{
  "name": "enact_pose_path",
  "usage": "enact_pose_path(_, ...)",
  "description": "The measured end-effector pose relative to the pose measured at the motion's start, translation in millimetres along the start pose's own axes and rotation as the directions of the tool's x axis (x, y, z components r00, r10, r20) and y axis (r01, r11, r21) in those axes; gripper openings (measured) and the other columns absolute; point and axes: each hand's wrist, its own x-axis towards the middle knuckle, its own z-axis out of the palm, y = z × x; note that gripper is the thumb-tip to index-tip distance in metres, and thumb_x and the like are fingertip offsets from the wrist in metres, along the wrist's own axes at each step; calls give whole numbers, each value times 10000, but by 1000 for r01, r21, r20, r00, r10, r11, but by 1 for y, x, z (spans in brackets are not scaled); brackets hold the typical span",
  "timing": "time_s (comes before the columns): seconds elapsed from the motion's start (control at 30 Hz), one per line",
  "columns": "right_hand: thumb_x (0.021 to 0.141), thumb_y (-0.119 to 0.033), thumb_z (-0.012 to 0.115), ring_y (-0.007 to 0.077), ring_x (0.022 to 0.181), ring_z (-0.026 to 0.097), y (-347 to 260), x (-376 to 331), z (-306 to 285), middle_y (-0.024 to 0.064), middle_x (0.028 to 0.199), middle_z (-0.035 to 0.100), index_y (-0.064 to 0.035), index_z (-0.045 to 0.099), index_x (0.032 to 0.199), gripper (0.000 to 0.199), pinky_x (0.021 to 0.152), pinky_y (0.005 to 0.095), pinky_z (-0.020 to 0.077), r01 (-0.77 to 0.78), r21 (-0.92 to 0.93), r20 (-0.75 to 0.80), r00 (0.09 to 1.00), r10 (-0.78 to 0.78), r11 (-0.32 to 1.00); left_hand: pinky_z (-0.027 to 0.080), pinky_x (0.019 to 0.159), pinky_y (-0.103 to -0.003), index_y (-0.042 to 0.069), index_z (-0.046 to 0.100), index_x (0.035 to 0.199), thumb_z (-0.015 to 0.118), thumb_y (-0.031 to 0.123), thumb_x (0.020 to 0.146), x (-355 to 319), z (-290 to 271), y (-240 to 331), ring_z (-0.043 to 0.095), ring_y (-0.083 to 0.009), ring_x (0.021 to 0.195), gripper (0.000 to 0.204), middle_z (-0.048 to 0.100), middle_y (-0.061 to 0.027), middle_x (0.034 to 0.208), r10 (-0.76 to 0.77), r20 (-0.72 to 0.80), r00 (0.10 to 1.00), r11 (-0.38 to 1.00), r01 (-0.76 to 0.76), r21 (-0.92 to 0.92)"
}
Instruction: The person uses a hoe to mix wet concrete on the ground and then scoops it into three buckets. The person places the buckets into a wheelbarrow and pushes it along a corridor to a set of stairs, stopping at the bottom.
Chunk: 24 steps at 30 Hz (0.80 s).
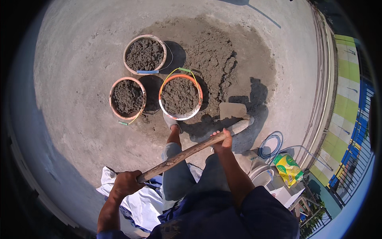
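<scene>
A hoe with a long wooden handle (183, 156) slants across in front of my legs. My left hand (127, 183) is closed round its near end, and my right hand (224, 140) grips it farther up, close to the head. The hoe's flat, mortar-coated blade (232, 110) hangs at the right edge of a heap of wet grey mortar (211, 55). Mortar fills three buckets: an orange-and-white bucket (200, 93) by my foot, a paler bucket (112, 99) to its left and another bucket (126, 59) behind them. Each bucket has a wire handle.
At the lower right are a coiled hose (270, 145), a white bucket (262, 175) and a yellow-green bag (288, 170). White sacking (145, 203) lies by my legs at left. A tiled wall and blue railing (354, 147) run along the right.
</scene>
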Motion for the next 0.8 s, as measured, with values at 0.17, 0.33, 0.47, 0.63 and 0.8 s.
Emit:
enact_pose_path(0.17, 816, -179, 626, 225, 683, 500, -73, 45, -126, 57, 790, 480, -90, 484, 901, 188, 693, 428, 474, 116, 50, -349, 933, -92, 992, 517, 688, -424, 131, 635, 974, 720, 295, 720, 103, 70, 151, 662, -310, 767, 315, 669, -109, 777, 108, 172, 979, 972, -140, 187)
enact_pose_path(0.33, 843, -146, 559, 172, 601, 459, -143, 86, -198, 28, 689, 449, -103, 462, 802, 115, 591, 360, 453, 179, 116, -393, 912, -121, 977, 508, 686, -447, 127, 592, 1016, 668, 263, 778, 188, 140, 257, 664, -305, 805, 284, 668, -106, 817, 109, 293, 950, 933, -200, 300)
enact_pose_path(0.47, 852, -129, 546, 174, 584, 471, -167, 129, -223, 33, 673, 453, -95, 467, 812, 96, 584, 354, 461, 182, 172, -407, 908, -98, 968, 506, 682, -444, 106, 571, 1003, 645, 245, 813, 231, 151, 302, 665, -306, 810, 247, 664, -115, 813, 223, 288, 931, 864, -326, 384)
enact_pose_path(0.63, 857, -133, 543, 221, 594, 501, -115, 164, -171, 83, 723, 473, -59, 471, 889, 108, 570, 404, 481, 84, 169, -451, 893, 1, 982, 517, 681, -425, 128, 568, 1023, 737, 307, 738, 223, 98, 294, 665, -308, 806, 376, 658, -114, 807, 155, 206, 966, 856, -235, 460)
enact_pose_path(0.8, 838, -116, 554, 242, 538, 499, -43, 144, -95, 96, 674, 466, -40, 479, 881, 115, 529, 443, 463, -75, 120, -324, 940, 111, 990, 510, 680, -444, 96, 523, 1059, 729, 295, 751, 151, 55, 287, 659, -335, 787, 421, 653, -141, 799, 35, 190, 981, 860, -126, 494)
